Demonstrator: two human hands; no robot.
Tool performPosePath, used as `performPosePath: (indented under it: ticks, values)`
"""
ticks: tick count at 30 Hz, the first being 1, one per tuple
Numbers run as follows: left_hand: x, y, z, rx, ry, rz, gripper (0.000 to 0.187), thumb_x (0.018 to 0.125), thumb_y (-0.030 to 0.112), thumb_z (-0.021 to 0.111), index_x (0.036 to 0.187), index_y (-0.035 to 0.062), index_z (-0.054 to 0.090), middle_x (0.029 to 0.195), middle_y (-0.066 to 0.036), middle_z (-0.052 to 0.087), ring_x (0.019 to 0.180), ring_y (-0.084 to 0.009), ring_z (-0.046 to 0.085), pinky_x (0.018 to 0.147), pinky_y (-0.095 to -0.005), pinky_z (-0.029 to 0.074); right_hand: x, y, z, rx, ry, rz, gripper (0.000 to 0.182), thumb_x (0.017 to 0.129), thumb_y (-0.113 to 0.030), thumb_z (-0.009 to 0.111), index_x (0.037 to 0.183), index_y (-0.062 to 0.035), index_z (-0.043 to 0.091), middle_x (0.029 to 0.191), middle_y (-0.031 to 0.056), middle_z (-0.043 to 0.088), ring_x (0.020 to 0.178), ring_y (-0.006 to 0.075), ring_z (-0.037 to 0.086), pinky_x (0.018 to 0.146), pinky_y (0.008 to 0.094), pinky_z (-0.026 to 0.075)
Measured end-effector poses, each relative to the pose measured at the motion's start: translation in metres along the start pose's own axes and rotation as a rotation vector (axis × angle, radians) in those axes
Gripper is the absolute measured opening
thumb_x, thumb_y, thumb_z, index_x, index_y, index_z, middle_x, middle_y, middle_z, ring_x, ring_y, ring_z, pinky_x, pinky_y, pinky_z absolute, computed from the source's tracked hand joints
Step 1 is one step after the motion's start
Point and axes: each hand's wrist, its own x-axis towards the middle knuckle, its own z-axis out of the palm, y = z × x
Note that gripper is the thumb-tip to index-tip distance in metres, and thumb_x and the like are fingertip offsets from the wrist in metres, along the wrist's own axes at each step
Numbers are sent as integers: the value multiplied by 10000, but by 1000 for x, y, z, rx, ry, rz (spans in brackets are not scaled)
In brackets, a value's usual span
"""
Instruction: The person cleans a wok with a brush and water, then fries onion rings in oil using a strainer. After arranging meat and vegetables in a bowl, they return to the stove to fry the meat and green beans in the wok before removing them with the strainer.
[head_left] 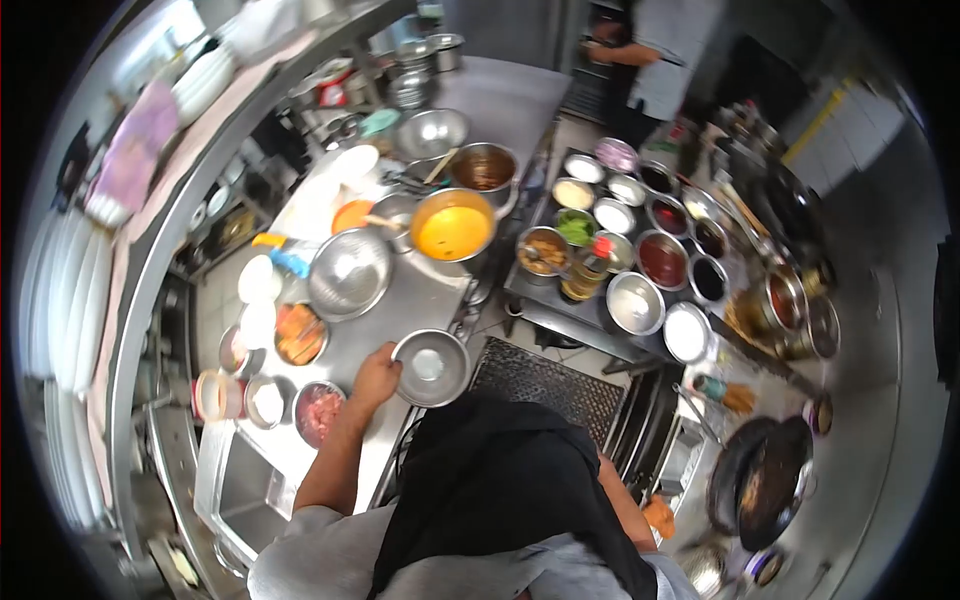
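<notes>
My left hand [376,378] grips the rim of a small steel bowl [432,368] at the edge of the steel counter [400,300]; the bowl holds a little white stuff. My right hand is hidden behind my black apron, only the forearm [625,505] shows, with an orange cloth [660,517] near it. A dark wok [765,480] sits to the right of that arm.
A pot of yellow sauce [453,228], an upturned steel bowl [349,272], bowls of chopped food [300,335] and minced meat [318,410] stand on the counter. A cart holds several sauce bowls [662,258]. Another person [655,60] stands at the back. A floor grate [548,380] lies below.
</notes>
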Motion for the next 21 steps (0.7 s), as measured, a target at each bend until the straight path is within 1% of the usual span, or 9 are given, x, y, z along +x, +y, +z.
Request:
performPosePath:
  ticks: [5,9,11,12,14,16,17,19,21]
  values:
    - [-12,-100,-37,239,137,-217,221,824,166,581,961,-6,596,934,-251,652,905,-438,617,802,-503,483,33,11,8,-142,-110,88,447,884,-342,536,1201,-41,631,1142,193,661,1048,349,626,908,393,464]
    - [-8,-100,-45,383,160,-448,257,832,219,618,968,1,608,926,-227,659,908,-419,630,807,-509,480,49,17,3,-194,-115,132,437,885,-333,533,1196,-44,635,1125,185,670,1027,341,636,891,388,472]
    - [-7,-70,-59,531,467,-269,244,854,224,627,981,16,622,892,-188,665,866,-385,645,777,-482,495,54,16,0,-205,-99,141,432,885,-328,532,1194,-45,637,1117,180,674,1017,337,641,883,385,475]
    - [-4,-62,-64,524,444,-246,244,854,224,627,981,16,622,892,-188,665,866,-385,645,777,-482,495,53,17,-1,-199,-79,156,430,885,-326,531,1192,-46,638,1112,178,676,1012,335,643,878,384,477]
    - [20,-41,-63,331,501,106,182,866,167,622,978,24,635,864,-162,659,788,-354,640,717,-439,504,47,20,-3,-159,6,210,425,885,-322,529,1190,-47,640,1104,174,681,1001,330,648,870,381,481]
    - [45,-1,-42,200,424,253,118,876,101,598,953,26,649,859,-152,659,718,-318,625,655,-395,499,27,12,-1,-57,145,325,397,882,-312,531,1152,-51,659,1029,146,705,917,297,671,807,361,499]
    - [58,18,-25,111,327,305,110,876,90,596,947,29,655,850,-150,656,704,-302,625,643,-378,497,18,10,1,21,149,383,437,835,-394,579,1128,-86,684,1136,158,673,1056,279,643,919,362,478]
    - [74,58,19,-18,127,448,105,876,79,594,941,31,661,841,-149,653,691,-285,624,630,-362,494,6,30,13,-75,228,410,422,827,-405,572,1119,-126,696,1118,145,678,1061,290,636,917,362,479]
    - [83,100,61,-64,-180,548,101,875,53,589,937,27,665,829,-137,653,680,-247,629,626,-326,495,-20,33,24,76,278,482,434,822,-415,574,1132,-132,685,1116,139,680,1058,296,636,916,365,482]
